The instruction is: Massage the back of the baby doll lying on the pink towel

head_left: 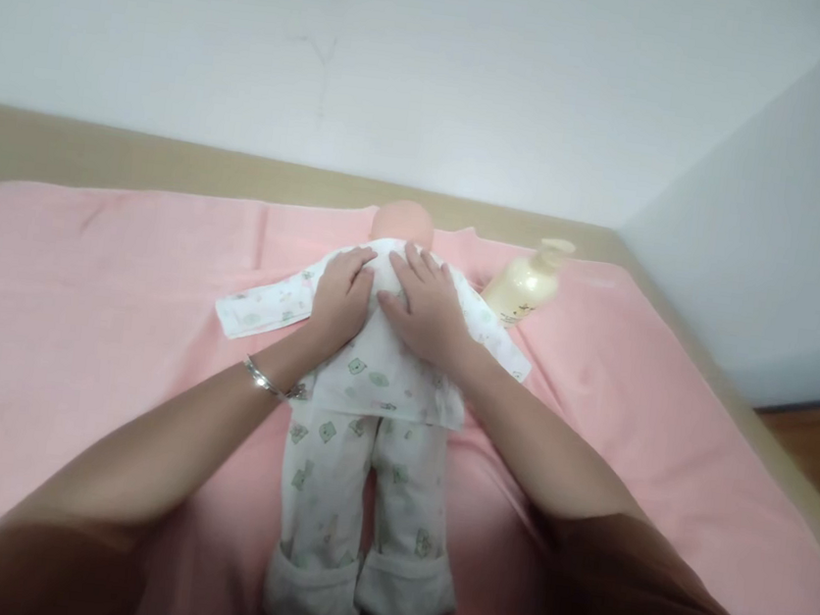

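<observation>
Apparently for broad contact, the left hand [341, 298] lies left of centre, fingers together, gripping nothing, on a peach-headed doll in white, green-printed fabric clothes [377, 375], stretched mid-frame. Beside it the right hand [431, 308] rests flat, fingers spread; right of centre, a cream plastic pump bottle [528, 286] sits seemingly within reach.

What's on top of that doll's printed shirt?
The left hand and right hand rest, fingers spread, on the upper part of the printed shirt. The fabric directly beneath them is covered, and the shirt hides whatever is inside it.
</observation>
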`<state>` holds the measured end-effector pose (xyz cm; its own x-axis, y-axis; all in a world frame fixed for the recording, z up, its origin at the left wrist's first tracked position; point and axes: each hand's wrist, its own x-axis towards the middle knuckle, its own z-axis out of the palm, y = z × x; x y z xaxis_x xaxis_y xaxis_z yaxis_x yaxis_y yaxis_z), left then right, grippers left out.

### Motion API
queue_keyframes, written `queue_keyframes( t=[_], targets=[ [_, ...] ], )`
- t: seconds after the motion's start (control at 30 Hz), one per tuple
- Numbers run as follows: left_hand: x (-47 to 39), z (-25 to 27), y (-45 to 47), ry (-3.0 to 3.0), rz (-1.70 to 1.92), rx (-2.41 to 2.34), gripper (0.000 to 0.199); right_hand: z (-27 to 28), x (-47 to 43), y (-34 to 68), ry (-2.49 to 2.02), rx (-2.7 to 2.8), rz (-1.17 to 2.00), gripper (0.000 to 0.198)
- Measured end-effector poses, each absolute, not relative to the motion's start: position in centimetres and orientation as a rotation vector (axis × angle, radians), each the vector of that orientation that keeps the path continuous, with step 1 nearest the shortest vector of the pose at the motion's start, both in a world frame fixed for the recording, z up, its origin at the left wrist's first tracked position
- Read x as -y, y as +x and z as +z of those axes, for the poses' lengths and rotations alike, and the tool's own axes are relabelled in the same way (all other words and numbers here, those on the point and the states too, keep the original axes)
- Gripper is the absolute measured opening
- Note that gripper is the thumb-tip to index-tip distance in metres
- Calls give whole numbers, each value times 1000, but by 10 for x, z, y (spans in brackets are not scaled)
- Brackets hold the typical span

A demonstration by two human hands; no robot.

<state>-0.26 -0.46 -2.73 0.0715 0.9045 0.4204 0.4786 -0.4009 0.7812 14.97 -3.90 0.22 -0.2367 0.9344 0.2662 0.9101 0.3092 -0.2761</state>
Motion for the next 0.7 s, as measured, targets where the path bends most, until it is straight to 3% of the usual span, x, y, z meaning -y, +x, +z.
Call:
queue_keyframes(
  t=[0.4,0.7],
  targets=[
    [1,-31,-2,1896,1280,-1425,42,8,85,117,-1597,2338,-8,68],
    [8,-24,1,2020,1233,-1531,48,5,53,139,-1575,2227,131,53]
  ],
)
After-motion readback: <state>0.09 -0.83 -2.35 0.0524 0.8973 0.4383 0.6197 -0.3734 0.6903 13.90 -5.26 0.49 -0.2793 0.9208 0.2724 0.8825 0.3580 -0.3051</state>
